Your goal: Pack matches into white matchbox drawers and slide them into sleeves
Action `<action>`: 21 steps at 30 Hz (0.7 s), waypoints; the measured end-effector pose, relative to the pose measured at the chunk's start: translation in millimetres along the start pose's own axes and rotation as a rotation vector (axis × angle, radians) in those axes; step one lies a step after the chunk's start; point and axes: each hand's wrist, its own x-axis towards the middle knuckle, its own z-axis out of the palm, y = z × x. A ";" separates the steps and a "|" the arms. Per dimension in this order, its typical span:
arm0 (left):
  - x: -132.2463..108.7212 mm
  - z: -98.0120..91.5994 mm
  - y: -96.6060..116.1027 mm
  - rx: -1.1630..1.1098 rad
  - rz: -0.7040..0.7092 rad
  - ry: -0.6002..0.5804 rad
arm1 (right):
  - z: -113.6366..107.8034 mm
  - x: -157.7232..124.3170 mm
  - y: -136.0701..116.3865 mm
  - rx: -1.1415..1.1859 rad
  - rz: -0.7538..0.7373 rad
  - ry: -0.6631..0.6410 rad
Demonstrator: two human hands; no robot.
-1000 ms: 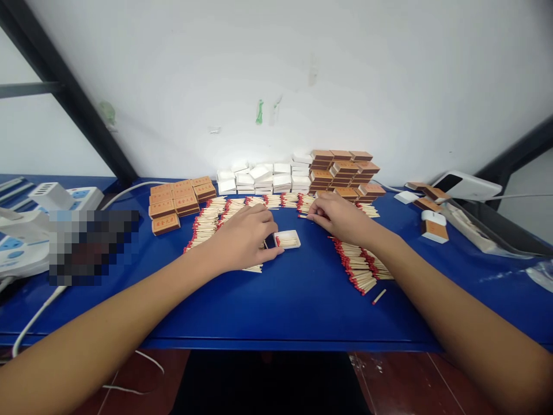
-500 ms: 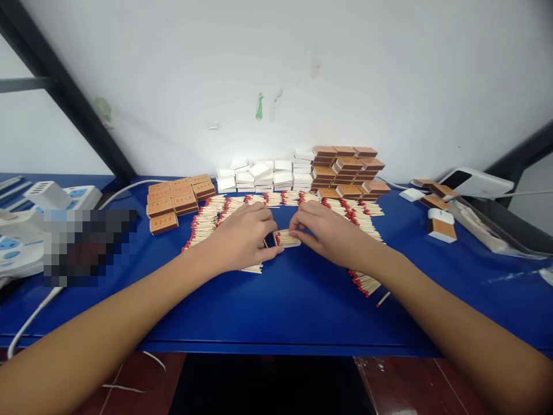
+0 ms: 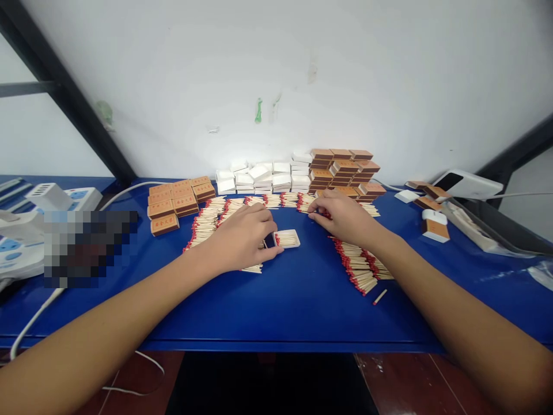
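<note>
My left hand is closed around a matchbox, its fingers and thumb on the dark-sided sleeve. The white tray slides partway out to the right, with red-headed matches lying in it. To the right of the tray and farther back is my right hand, its thumb and fingertips drawn together at the edge of a row of loose matches. Whatever may be between those fingertips is too small to make out. More loose matches lie in a bundle below the right wrist.
White trays and brown matchboxes stand stacked against the wall. More matchboxes lie at left, near a power strip. A single match lies near the right forearm. A white device rests at the far right.
My right hand has moved from the tray back and to the right, to the loose matches. The tray's contents now show uncovered. My left hand stays on the matchbox.
</note>
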 end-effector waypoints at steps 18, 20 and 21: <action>-0.2 0.4 0.2 0.007 -0.003 -0.017 | 3.8 1.6 4.1 0.009 -0.014 0.032; 0.1 0.2 0.2 0.015 -0.004 -0.017 | 2.9 1.7 3.6 0.002 -0.022 0.024; 0.2 0.2 0.1 0.016 -0.003 -0.014 | 2.5 1.8 3.0 -0.001 -0.020 0.019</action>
